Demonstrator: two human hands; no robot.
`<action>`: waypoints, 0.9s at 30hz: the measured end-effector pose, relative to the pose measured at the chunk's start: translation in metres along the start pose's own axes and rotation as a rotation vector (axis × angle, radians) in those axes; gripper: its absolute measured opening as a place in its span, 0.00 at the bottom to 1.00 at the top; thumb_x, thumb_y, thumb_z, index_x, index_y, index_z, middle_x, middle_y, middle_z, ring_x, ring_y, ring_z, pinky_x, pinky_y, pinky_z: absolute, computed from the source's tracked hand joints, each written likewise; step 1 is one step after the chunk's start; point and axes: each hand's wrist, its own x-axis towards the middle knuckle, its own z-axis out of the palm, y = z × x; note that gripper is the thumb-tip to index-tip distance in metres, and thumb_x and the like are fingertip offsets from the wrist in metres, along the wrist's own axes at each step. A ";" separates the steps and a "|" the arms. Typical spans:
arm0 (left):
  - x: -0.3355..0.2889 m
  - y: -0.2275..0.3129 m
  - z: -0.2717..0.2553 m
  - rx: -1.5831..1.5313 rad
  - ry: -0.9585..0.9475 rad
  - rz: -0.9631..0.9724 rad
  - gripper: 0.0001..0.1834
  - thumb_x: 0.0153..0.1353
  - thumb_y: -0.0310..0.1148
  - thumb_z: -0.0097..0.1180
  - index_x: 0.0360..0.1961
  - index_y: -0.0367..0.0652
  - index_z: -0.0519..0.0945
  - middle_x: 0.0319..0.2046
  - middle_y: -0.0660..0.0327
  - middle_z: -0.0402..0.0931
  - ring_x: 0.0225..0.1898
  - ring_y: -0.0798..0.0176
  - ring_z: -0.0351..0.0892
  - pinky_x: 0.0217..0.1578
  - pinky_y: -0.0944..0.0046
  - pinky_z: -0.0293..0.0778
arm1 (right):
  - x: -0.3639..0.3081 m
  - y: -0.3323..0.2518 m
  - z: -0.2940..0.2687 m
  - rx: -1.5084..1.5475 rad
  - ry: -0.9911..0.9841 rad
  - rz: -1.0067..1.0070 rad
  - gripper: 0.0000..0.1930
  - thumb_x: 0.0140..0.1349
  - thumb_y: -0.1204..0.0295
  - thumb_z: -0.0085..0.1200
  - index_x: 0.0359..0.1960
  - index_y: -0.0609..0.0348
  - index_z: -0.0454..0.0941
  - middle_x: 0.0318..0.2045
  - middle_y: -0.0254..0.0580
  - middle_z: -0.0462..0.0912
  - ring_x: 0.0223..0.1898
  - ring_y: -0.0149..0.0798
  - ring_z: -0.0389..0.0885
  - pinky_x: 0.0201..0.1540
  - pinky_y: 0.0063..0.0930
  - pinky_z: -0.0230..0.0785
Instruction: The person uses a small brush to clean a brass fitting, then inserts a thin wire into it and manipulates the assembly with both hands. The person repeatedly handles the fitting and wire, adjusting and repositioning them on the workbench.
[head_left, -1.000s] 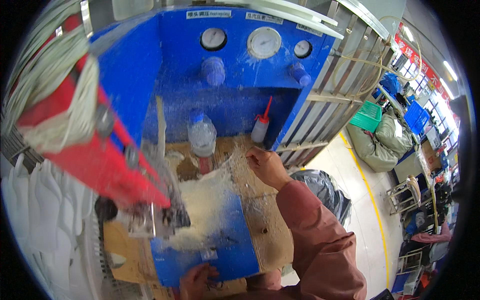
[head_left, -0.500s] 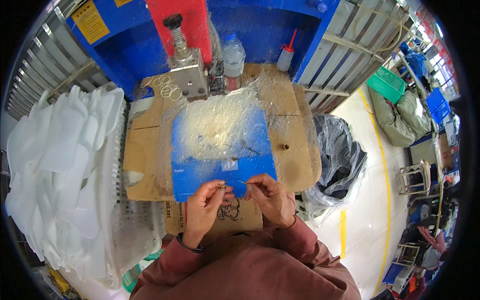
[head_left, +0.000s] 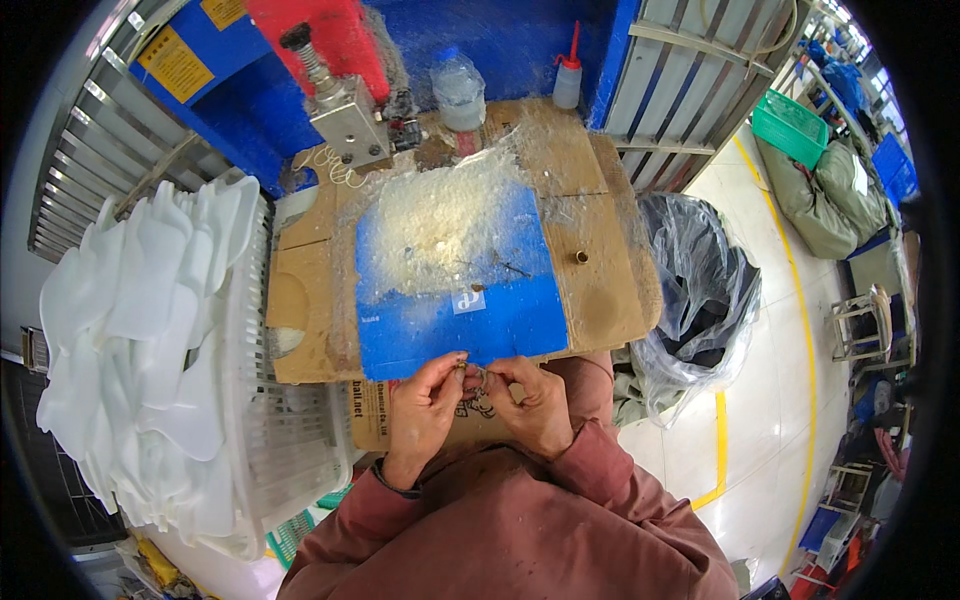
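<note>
My left hand (head_left: 425,405) is closed in a pinch on a small brass-coloured piece (head_left: 461,366), too small to name further. Close beside it, my right hand (head_left: 530,408) pinches a thin wire-like piece, mostly hidden by the fingers. The fingertips of both hands nearly meet in front of the near edge of a blue board (head_left: 510,325). Pale yellow dust (head_left: 440,235) is heaped over the board's far half, with a dark thin scrap on it. A short brass-coloured ring (head_left: 582,257) stands on the cardboard (head_left: 590,300) right of the board.
A metal block with a black knob (head_left: 350,130) stands behind. Beyond the dust are a clear bottle (head_left: 458,90) and a red-spouted bottle (head_left: 567,80). White curved plates (head_left: 150,320) fill a basket (head_left: 300,440) at left. A plastic-lined bin (head_left: 700,290) stands at right.
My hands have come closer together and nearer to my body, bringing the thin piece up to the brass-coloured one. The whole view has tilted and shifted slightly.
</note>
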 end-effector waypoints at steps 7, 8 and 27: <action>-0.001 -0.006 0.002 0.059 0.016 0.027 0.14 0.69 0.20 0.51 0.54 0.32 0.79 0.43 0.54 0.84 0.44 0.65 0.85 0.44 0.66 0.82 | -0.002 0.005 0.005 -0.123 0.032 -0.111 0.09 0.56 0.80 0.61 0.39 0.55 0.80 0.29 0.48 0.84 0.28 0.46 0.86 0.29 0.35 0.76; -0.002 -0.006 0.002 0.078 0.023 0.025 0.14 0.69 0.19 0.51 0.54 0.32 0.79 0.43 0.54 0.84 0.44 0.65 0.85 0.44 0.66 0.82 | -0.002 0.006 0.006 -0.132 0.039 -0.121 0.09 0.56 0.79 0.61 0.38 0.55 0.80 0.28 0.49 0.84 0.28 0.46 0.86 0.28 0.35 0.76; -0.002 -0.002 0.006 0.148 0.053 0.077 0.13 0.68 0.18 0.52 0.53 0.32 0.79 0.41 0.53 0.85 0.42 0.66 0.85 0.42 0.66 0.82 | -0.001 0.007 0.007 -0.173 0.020 -0.233 0.12 0.55 0.80 0.60 0.42 0.57 0.82 0.28 0.44 0.83 0.27 0.47 0.84 0.29 0.38 0.76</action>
